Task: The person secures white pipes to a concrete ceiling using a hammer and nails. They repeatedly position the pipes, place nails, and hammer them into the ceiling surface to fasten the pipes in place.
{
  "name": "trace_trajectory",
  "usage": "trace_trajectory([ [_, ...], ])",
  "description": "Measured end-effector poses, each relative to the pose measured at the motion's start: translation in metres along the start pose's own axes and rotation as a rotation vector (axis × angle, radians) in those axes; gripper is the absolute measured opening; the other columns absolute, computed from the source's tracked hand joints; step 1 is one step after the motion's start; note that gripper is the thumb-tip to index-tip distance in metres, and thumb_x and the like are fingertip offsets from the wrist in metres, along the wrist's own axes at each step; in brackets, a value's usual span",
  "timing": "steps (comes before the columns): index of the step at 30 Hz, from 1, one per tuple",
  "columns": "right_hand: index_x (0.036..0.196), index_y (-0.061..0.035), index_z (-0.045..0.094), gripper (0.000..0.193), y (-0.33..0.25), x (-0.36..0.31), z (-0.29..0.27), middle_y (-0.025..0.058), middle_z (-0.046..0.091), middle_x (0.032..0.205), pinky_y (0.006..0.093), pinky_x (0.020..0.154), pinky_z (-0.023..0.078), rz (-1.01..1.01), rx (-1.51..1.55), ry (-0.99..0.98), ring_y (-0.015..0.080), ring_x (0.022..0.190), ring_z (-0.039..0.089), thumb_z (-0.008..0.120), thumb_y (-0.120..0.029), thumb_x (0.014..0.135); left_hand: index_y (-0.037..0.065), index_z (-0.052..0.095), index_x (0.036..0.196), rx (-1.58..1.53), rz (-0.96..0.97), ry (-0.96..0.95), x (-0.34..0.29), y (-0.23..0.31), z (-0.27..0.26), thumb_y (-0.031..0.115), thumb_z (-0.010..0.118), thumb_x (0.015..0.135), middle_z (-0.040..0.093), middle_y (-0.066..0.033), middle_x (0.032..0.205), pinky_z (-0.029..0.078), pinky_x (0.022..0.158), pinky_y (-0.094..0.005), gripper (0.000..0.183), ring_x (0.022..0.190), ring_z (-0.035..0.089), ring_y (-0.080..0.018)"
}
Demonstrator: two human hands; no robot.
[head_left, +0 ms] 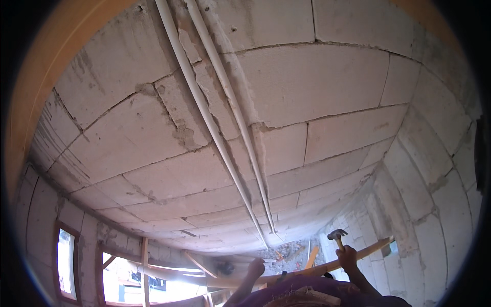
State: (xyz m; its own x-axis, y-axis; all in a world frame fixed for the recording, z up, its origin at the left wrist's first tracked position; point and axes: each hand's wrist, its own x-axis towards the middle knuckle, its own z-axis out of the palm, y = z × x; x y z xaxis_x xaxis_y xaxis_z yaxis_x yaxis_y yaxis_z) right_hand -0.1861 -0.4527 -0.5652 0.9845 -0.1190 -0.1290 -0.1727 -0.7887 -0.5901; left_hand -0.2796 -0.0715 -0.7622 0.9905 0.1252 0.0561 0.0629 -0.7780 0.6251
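Observation:
My right hand (348, 258) is raised at the lower right, its fingers wrapped around the wooden handle of a claw hammer (337, 235). The dark metal head points up, above a long wooden beam (376, 248) that crosses the bottom of the view. Left of it, my left hand (255, 267) is closed in a fist over the beam's near stretch. What it holds, if anything, is too small to make out. My body in a dark purple top covers part of the beam between my arms.
A block wall (312, 87) fills most of the view, with two white pipes (202, 105) running down it. Rubble (292, 254) and a short plank (311, 257) lie below. Window openings (66, 263) are at left. Orange-brown wood (51, 66) borders the upper left.

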Motion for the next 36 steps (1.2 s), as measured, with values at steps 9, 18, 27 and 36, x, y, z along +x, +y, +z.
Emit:
trace_trajectory([
  [9,0.084,-0.0001,0.058,0.029,0.007,0.004,0.033,0.0213,0.064,0.074,0.0494,0.068,0.05,-0.014,-0.209,-0.001,0.0408,0.073,0.064,0.065,-0.028,0.084,0.01,0.064,0.094,0.075,-0.231,-0.38,-0.006,0.025,0.013,0.013,0.05,0.082,0.068,-0.0182,0.089,0.051,0.079,-0.0499,0.018,0.088,0.066,-0.0374],
  [18,0.085,-0.0003,0.059,0.025,0.062,0.023,0.094,0.0195,0.062,0.083,0.0482,0.072,0.048,-0.127,-0.257,-0.026,0.0374,0.08,0.062,0.06,-0.025,0.087,0.011,0.068,0.094,0.366,0.012,-0.773,-0.032,-0.008,0.038,0.012,0.056,0.079,0.065,-0.012,0.101,0.051,0.081,-0.0437,0.019,0.09,0.063,-0.0311],
  [27,0.089,-0.0036,0.061,0.03,0.08,0.016,0.127,0.0138,0.062,0.087,0.0482,0.075,0.047,-0.14,-0.465,-0.271,0.0307,0.084,0.063,0.06,-0.033,0.086,0.014,0.071,0.094,-0.842,-0.209,-0.607,-0.08,-0.118,0.097,0.028,0.071,0.068,0.066,-0.0027,0.103,0.049,0.084,-0.0379,0.029,0.101,0.059,-0.0212],
  [36,0.077,-0.0048,0.064,0.03,0.149,0.0,0.182,0.0156,0.063,0.072,0.045,0.067,0.049,-0.262,-0.426,-0.318,0.0342,0.074,0.063,0.062,-0.034,0.085,0.0,0.062,0.106,-0.915,-0.97,-0.355,-0.045,0.029,0.009,0.021,0.058,0.091,0.065,-0.0124,0.081,0.054,0.069,-0.0351,0.026,0.071,0.065,-0.0241],
])
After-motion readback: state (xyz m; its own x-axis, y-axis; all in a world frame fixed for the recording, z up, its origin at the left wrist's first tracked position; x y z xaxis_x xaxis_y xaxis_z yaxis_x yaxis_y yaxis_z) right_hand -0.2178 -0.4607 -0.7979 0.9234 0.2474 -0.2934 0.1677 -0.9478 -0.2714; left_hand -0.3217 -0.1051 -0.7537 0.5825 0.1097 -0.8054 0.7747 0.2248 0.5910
